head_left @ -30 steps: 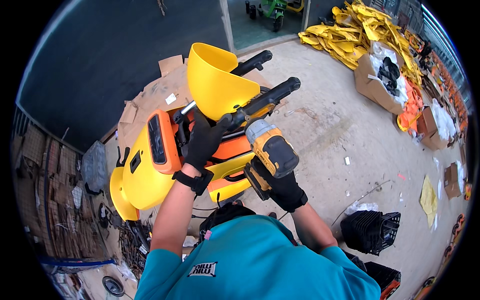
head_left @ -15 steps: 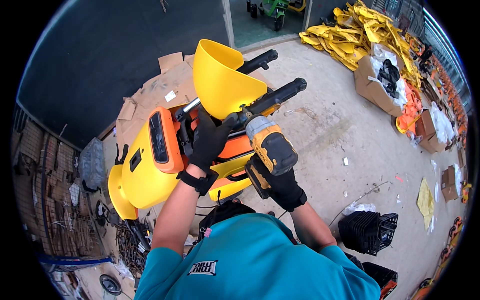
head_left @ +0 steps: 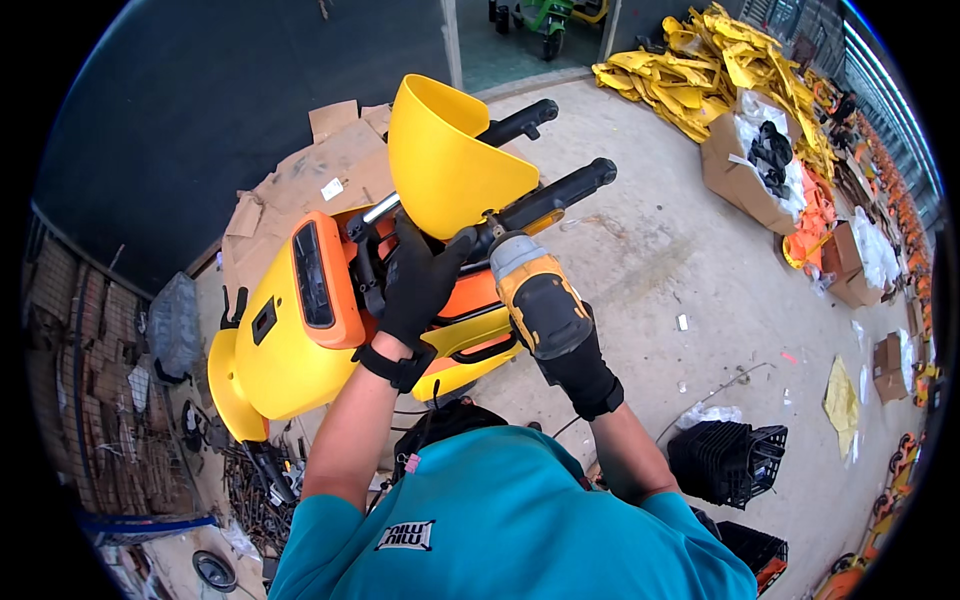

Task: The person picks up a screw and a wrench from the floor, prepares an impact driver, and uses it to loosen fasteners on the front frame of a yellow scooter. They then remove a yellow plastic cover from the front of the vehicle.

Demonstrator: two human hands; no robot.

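A worker in a teal shirt (head_left: pixel 520 515) leans over a yellow-and-orange vehicle (head_left: pixel 300 355) lying across the near edge of a cardboard sheet (head_left: pixel 310 180) on a concrete floor (head_left: pixel 640 270). The gloved right hand (head_left: pixel 580 370) is wrapped around a power driver (head_left: pixel 545 305), nose beside the near leg of the black fork (head_left: pixel 555 197), just under the lower edge of a yellow mudguard (head_left: pixel 450 170). The gloved left hand (head_left: pixel 420 285) sits below the mudguard, thumb spread from the fingers toward the fork; whether it pinches anything cannot be told.

Both fork ends jut past the sheet's right side over bare concrete, with open floor running right from the driver to stacked black crates (head_left: pixel 725 460) and a cardboard box (head_left: pixel 745 180). A dark wall (head_left: pixel 250 80) bounds the sheet's far edge. The driver's body masks its grip; the left fingertips are hidden, and contact at the nose is unclear. The frame's top edge crops a green vehicle (head_left: pixel 550 20).
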